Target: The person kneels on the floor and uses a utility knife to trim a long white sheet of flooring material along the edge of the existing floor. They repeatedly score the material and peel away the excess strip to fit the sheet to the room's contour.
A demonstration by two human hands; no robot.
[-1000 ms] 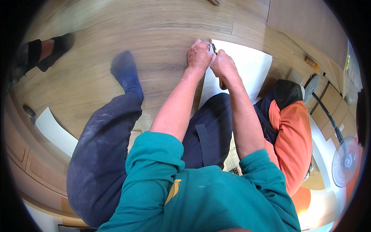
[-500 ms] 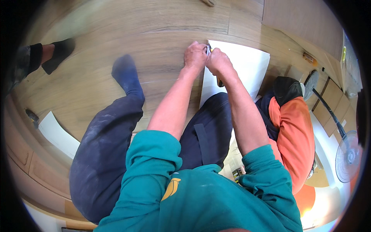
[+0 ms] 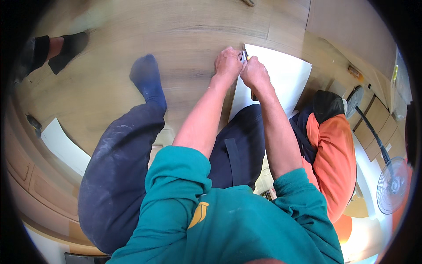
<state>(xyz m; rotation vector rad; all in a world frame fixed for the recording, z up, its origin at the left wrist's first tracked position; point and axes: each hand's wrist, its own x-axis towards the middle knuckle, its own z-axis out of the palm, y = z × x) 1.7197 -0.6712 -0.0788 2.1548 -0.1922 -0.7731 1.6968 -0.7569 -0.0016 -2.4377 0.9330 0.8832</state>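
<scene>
A white board [image 3: 281, 77] lies on the wood floor beyond my right knee. At its far left corner my two hands are close together. My right hand [image 3: 256, 74] is wrapped round a black-and-yellow hand tool [image 3: 254, 95] that looks like a utility knife. Its handle end shows below the fist, and its dark head points at the board's edge. Just left of that edge, my left hand [image 3: 228, 63] is closed, its fingertips by the tool's head. Something thin and pale shows between the hands; what the left fingers grip is mostly hidden.
Another person's dark-socked foot [image 3: 68, 52] rests at the upper left. A white strip [image 3: 66, 147] and a small dark tool [image 3: 33, 123] lie by the panelled cabinet front [image 3: 48, 189]. Orange cloth [image 3: 334, 163] and a fan [image 3: 393, 185] are at the right.
The whole view has shifted slightly, so the board and hands sit a little further right in the picture. Both hands stay at the same corner, the right one still round the tool.
</scene>
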